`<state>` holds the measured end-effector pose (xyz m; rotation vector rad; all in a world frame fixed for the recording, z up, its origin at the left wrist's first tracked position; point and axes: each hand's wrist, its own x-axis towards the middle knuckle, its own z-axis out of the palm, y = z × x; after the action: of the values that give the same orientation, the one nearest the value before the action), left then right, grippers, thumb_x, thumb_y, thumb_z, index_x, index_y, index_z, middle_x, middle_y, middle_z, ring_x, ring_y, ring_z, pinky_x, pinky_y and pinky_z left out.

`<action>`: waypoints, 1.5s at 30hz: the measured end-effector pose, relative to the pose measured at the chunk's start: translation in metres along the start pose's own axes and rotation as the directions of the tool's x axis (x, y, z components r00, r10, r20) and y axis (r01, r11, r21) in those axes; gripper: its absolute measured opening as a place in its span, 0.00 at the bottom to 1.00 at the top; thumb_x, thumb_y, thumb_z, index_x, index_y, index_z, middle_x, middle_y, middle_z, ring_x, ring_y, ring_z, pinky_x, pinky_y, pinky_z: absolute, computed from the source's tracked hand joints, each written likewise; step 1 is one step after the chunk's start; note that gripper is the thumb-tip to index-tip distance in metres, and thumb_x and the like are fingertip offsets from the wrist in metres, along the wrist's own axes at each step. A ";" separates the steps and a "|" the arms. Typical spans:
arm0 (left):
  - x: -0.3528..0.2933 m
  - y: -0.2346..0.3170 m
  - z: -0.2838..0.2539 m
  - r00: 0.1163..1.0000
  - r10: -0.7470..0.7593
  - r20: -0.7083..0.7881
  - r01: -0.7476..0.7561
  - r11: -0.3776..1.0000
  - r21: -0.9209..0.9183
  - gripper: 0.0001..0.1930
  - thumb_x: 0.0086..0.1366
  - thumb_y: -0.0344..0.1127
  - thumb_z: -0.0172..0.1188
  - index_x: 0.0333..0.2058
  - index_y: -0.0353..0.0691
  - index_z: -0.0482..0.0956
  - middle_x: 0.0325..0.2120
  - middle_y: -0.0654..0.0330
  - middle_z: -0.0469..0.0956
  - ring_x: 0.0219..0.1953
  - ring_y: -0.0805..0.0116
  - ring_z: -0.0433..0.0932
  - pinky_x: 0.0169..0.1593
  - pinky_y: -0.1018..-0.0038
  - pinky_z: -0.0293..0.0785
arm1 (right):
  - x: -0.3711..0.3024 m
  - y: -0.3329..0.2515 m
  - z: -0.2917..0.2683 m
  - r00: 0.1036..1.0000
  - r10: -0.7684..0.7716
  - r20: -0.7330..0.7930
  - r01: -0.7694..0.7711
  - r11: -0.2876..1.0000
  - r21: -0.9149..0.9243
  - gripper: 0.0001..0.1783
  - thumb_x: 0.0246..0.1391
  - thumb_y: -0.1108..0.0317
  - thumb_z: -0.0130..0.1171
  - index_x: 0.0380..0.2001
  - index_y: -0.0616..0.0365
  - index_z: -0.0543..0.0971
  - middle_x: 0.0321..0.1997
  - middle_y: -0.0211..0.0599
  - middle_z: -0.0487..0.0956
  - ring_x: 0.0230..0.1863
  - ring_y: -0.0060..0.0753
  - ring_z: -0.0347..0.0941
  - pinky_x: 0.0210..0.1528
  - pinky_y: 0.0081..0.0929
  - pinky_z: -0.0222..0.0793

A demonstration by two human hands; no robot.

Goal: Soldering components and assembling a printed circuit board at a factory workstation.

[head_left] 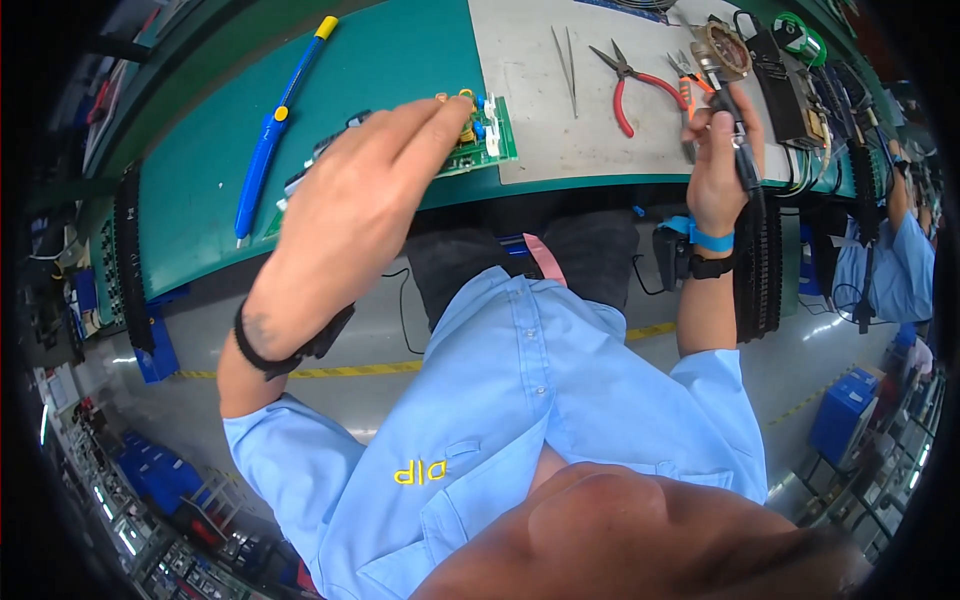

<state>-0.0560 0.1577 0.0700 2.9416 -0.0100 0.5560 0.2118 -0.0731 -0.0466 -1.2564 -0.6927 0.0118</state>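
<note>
My left hand (355,185) lies over a green circuit board (508,130) near the bench edge, its fingers bent down onto the parts. White connectors (492,138), blue discs and a yellow coil show beyond the fingertips; the rest of the board is mostly covered by the hand. In my right hand (722,170) is a soldering iron (738,130), gripped by its black handle. Its metal end points away from me, at a round brownish tin (722,50). A blue wrist strap (708,236) circles the right wrist.
A blue desoldering pump (265,160) with a yellow end lies left of the board. Tweezers (566,72), red-handled pliers (627,80) and orange-handled cutters (686,85) rest on the pale mat (540,150). Right of them stand a black box (785,90) and a green solder spool (800,38).
</note>
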 end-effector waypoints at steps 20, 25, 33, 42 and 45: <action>-0.029 0.004 0.059 0.996 -0.079 -0.030 0.077 0.996 -0.045 0.24 0.59 0.26 0.60 0.57 0.36 0.77 0.52 0.57 0.79 0.48 0.59 0.78 0.51 0.65 0.75 | -0.015 0.023 0.029 0.995 -0.005 0.104 0.017 0.992 -0.122 0.23 0.70 0.68 0.56 0.63 0.66 0.69 0.36 0.43 0.79 0.31 0.28 0.76 0.35 0.28 0.77; -0.031 0.003 0.062 0.996 -0.074 -0.039 0.072 0.996 -0.055 0.25 0.59 0.26 0.61 0.57 0.36 0.77 0.53 0.56 0.78 0.48 0.59 0.78 0.51 0.66 0.74 | -0.015 0.020 0.034 0.998 -0.012 0.064 0.018 0.995 -0.102 0.21 0.68 0.68 0.59 0.60 0.67 0.72 0.30 0.39 0.81 0.28 0.25 0.78 0.35 0.21 0.76; -0.035 0.005 0.072 0.996 -0.058 -0.063 0.054 0.996 -0.066 0.25 0.57 0.26 0.62 0.56 0.35 0.77 0.52 0.57 0.78 0.48 0.58 0.78 0.51 0.66 0.74 | -0.015 0.019 0.031 0.993 -0.011 0.115 0.031 0.984 -0.176 0.24 0.70 0.68 0.56 0.64 0.67 0.69 0.42 0.49 0.79 0.30 0.28 0.76 0.32 0.27 0.76; -0.037 0.011 0.079 0.995 -0.075 -0.058 0.073 0.996 -0.045 0.25 0.57 0.26 0.62 0.56 0.35 0.78 0.51 0.58 0.78 0.49 0.59 0.77 0.51 0.66 0.74 | -0.014 0.024 0.029 0.993 -0.040 0.111 0.058 0.985 -0.165 0.22 0.69 0.66 0.59 0.61 0.66 0.72 0.29 0.41 0.82 0.28 0.26 0.80 0.34 0.23 0.79; -0.038 0.011 0.081 0.995 -0.083 -0.056 0.080 0.995 -0.055 0.25 0.56 0.26 0.62 0.56 0.35 0.78 0.51 0.57 0.79 0.49 0.59 0.77 0.51 0.66 0.74 | -0.016 0.024 0.027 0.990 -0.015 0.142 0.045 0.975 -0.216 0.23 0.70 0.68 0.56 0.64 0.67 0.69 0.40 0.49 0.80 0.29 0.29 0.76 0.33 0.27 0.76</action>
<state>-0.0622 0.1338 -0.0162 2.8582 0.0999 0.6196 0.1948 -0.0474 -0.0712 -1.4658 -0.8514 -0.0016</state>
